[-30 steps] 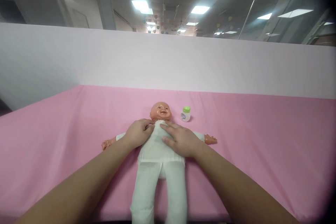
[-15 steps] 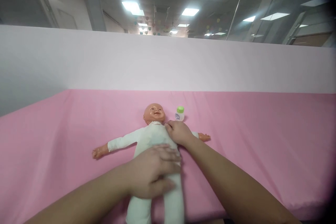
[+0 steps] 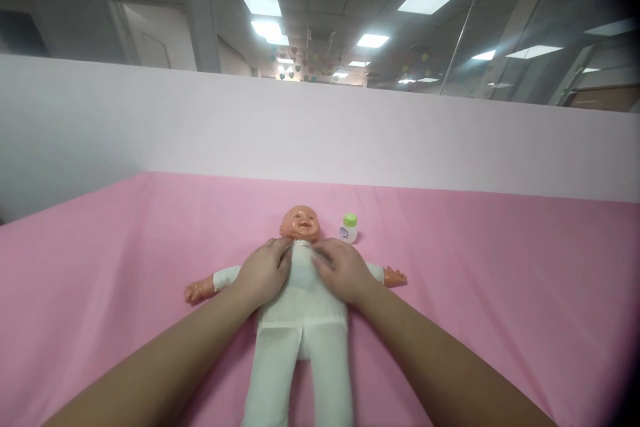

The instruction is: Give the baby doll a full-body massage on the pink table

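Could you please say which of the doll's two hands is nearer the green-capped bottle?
The doll hand at picture right; the doll hand at picture left is across the torso from the bottle.

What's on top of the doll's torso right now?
A white cloth lies over the torso of the doll, its lower edge across the hips. The left hand and right hand are at its upper sides. They hide the shoulders; the chest beneath the cloth is covered too.
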Demonstrator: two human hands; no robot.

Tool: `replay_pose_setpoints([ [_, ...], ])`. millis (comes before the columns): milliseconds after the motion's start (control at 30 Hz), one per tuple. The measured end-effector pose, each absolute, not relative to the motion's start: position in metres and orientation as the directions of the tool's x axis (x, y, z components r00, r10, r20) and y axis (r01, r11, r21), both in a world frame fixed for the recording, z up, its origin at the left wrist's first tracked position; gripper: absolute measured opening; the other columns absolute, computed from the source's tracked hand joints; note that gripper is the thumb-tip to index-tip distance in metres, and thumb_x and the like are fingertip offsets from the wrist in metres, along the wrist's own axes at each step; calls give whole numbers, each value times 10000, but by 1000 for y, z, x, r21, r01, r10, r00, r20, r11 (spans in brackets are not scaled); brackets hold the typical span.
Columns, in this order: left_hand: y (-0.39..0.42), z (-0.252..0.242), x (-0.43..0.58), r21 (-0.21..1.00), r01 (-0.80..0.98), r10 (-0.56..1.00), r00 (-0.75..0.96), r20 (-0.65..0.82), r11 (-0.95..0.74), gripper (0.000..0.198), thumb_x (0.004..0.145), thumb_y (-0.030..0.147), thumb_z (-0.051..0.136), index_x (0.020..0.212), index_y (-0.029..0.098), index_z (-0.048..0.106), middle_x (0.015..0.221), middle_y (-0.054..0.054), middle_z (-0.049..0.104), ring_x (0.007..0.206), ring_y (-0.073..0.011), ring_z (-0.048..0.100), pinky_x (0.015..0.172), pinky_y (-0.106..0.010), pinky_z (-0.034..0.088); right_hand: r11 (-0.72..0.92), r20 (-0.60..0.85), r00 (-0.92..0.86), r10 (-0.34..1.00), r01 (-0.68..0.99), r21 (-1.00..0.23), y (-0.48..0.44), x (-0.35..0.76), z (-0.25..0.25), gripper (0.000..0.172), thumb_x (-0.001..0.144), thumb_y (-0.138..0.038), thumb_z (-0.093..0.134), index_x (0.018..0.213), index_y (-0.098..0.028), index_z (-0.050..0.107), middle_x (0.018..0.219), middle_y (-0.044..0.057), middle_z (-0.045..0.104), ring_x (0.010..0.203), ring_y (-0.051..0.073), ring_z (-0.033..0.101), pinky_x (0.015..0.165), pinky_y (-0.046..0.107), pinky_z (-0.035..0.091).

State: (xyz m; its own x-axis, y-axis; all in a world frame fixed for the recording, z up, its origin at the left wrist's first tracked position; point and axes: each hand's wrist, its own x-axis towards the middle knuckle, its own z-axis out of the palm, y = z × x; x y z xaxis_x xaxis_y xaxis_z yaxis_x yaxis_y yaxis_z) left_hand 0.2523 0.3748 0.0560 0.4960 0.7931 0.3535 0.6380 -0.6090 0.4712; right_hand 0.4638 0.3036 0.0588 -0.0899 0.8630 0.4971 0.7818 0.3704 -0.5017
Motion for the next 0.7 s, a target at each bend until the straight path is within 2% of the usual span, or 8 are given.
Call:
replay_pose_setpoints([
  [67, 387, 52, 247, 526, 657, 840, 456, 293, -540, 372, 1006, 382, 386, 1257, 210, 602, 1109, -113, 716, 1005, -301, 668, 810, -384, 466, 561, 532, -291, 796, 684, -466, 282, 449, 69, 383, 924, -369, 610, 1283, -242, 648, 1288, 64, 679, 1186, 224, 610, 1063, 359, 428],
  [133, 398, 48, 241, 587, 652, 871, 431, 234, -480, 408, 996, 386, 394, 1328, 206, 551, 1097, -100, 729, 997, -290, 678, 789, -365, 466, 749, 503, -556, 662, 508, -426, 260, 432, 75, 510, 878, -419, 676, 1362, -275, 604, 1335, 36, 663, 1260, 214, 582, 1131, 337, 382],
  [200, 406, 43, 237, 626, 631, 878, 429, 211, -458, 434, 990, 393, 402, 1364, 210, 522, 1125, -91, 729, 1018, -280, 679, 790, -352, 470, 839, 459, -712, 531, 367, -402, 244, 418, 76, 580, 862, -511, 688, 1384, -278, 593, 1404, 39, 623, 1315, 211, 552, 1185, 325, 320],
  [267, 410, 41, 235, 637, 612, 871, 439, 218, -468, 437, 989, 397, 397, 1365, 211, 522, 1127, -88, 728, 1021, -275, 678, 796, -351, 472, 849, 385, -772, 506, 368, -379, 238, 410, 73, 630, 850, -570, 688, 1396, -273, 589, 1460, 51, 580, 1383, 232, 494, 1227, 354, 245],
  [467, 408, 39, 238, 658, 609, 881, 432, 194, -443, 448, 982, 397, 410, 1377, 216, 517, 1089, -55, 733, 995, -258, 677, 840, -352, 485, 663, 172, -656, 735, 642, -385, 266, 435, 74, 666, 914, -663, 575, 1496, -351, 483, 1643, 19, 318, 1536, 289, 236, 1265, 501, 9],
  [533, 406, 40, 239, 652, 599, 870, 447, 210, -465, 441, 981, 390, 419, 1370, 218, 532, 1085, -45, 735, 1001, -251, 678, 851, -349, 488, 575, 147, -569, 809, 714, -401, 277, 450, 75, 647, 957, -636, 518, 1532, -355, 425, 1663, 7, 266, 1546, 280, 204, 1268, 492, 44],
  [600, 403, 43, 240, 631, 599, 860, 448, 245, -492, 416, 976, 377, 436, 1338, 227, 574, 1106, -41, 733, 1017, -251, 675, 863, -352, 491, 467, 163, -444, 881, 767, -441, 286, 462, 73, 659, 970, -628, 489, 1556, -346, 382, 1674, 12, 242, 1540, 277, 215, 1255, 471, 155],
  [700, 393, 50, 244, 605, 596, 849, 388, 359, -528, 336, 952, 364, 495, 1216, 249, 669, 1215, -29, 702, 1117, -259, 643, 942, -363, 480, 311, 234, -218, 947, 802, -510, 298, 474, 62, 649, 971, -631, 472, 1536, -318, 402, 1590, 67, 390, 1441, 274, 389, 1165, 436, 339],
])
